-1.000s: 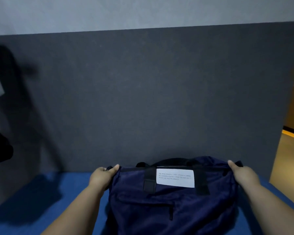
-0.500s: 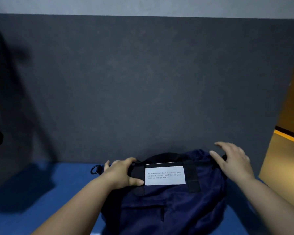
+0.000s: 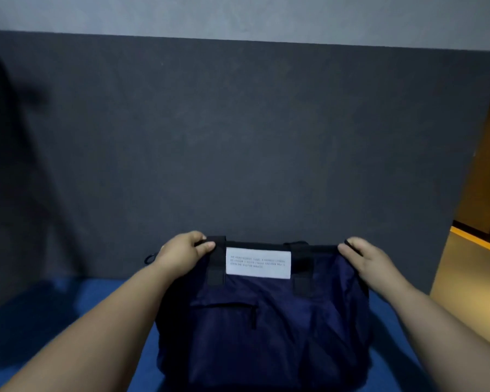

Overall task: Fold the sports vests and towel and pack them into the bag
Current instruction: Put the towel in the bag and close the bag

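A navy blue bag (image 3: 266, 321) with black straps and a white label (image 3: 258, 263) lies on the blue table, its top edge towards the grey partition. My left hand (image 3: 181, 254) pinches the bag's top edge at its left corner, thumb on the black strap. My right hand (image 3: 365, 258) grips the top edge at its right corner. Both hands hold that edge stretched straight between them. A zipped front pocket (image 3: 227, 306) shows below the label. No vests or towel are in view.
A dark grey partition (image 3: 238, 137) stands upright just behind the bag. The blue table surface (image 3: 68, 321) stretches to the left. A yellowish floor (image 3: 470, 278) lies beyond the table's right edge. Dark shadows fall on the partition at the left.
My right hand, open above the bag half a second ago, now grips its right top corner. My left hand has shifted along the top edge, and the edge is pulled taut.
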Available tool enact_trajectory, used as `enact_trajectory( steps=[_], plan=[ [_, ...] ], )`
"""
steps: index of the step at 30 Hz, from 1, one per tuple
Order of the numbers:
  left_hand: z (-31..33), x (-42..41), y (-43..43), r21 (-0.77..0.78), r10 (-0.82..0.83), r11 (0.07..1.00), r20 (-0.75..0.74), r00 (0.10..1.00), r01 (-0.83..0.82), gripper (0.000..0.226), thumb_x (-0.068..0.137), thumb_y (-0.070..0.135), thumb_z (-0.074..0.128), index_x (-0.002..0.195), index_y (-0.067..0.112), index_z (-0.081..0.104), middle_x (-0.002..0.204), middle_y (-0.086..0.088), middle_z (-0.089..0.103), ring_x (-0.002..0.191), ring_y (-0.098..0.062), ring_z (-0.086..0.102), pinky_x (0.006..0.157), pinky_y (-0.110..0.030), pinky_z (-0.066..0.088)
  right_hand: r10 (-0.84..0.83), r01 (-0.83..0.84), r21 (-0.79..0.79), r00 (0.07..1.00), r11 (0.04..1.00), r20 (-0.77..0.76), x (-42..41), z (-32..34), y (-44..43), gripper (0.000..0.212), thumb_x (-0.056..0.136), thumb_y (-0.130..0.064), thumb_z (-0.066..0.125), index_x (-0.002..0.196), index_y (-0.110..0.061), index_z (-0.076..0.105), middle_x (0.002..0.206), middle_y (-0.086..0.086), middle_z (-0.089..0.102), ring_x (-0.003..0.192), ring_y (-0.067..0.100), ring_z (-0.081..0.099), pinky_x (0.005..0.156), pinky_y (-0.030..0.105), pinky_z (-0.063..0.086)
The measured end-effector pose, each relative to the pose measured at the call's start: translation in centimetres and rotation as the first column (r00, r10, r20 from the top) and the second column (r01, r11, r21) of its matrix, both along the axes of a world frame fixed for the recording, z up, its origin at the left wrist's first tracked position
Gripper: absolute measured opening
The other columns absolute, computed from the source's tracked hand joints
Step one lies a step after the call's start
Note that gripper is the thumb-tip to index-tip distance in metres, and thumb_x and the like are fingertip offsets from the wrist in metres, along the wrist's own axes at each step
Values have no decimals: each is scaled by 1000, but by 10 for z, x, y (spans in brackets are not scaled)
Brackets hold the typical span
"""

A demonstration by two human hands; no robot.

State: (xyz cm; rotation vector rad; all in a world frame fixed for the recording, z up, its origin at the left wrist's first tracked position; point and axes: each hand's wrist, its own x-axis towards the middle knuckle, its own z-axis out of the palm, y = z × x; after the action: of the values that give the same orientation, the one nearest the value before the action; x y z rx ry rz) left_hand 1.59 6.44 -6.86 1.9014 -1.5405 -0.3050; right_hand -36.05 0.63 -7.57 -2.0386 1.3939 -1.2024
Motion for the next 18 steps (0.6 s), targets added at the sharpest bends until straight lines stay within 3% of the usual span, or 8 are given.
enact_trajectory(
  steps=[3,6,11,15,18],
  plan=[
    [28,2,-12,-75,10,997,34,999,-7,24,91,50,58,99,27,61,112,0,66,110,-23,59,100,-39,44,6,-10,24,988,1000,152,9,12,-10,37,98,-32,54,79,-1,50,66,0,46,59,8,41,57,24,34],
    [41,-2,-18,-99,28,995,52,998,-23,20,92,51,55,92,31,59,107,2,66,108,-23,59,97,-37,44,-13,3,47,976,999,219,14,12,-19,38,98,-34,52,73,-6,47,66,0,43,62,12,41,60,32,34],
    [13,-15,-24,46,39,998,192,981,-49,37,93,57,50,114,30,63,123,4,63,119,-19,55,100,-30,37,-74,63,146,995,987,68,9,-18,-25,40,98,-36,50,67,-13,38,64,1,38,62,16,40,57,33,29],
    [-13,-18,-28,140,38,988,185,982,-65,30,93,59,47,97,29,51,105,7,61,108,-20,57,91,-32,34,-72,73,269,997,960,-13,4,-38,-33,45,97,-40,52,72,-3,48,70,10,47,65,17,45,58,32,31],
    [-21,-13,-31,198,11,979,165,986,-45,36,95,58,43,123,37,43,123,3,60,119,-20,54,100,-35,30,-46,40,360,999,932,7,2,-46,-42,51,92,-47,58,74,0,48,74,11,49,67,19,49,62,31,35]
  ],
)
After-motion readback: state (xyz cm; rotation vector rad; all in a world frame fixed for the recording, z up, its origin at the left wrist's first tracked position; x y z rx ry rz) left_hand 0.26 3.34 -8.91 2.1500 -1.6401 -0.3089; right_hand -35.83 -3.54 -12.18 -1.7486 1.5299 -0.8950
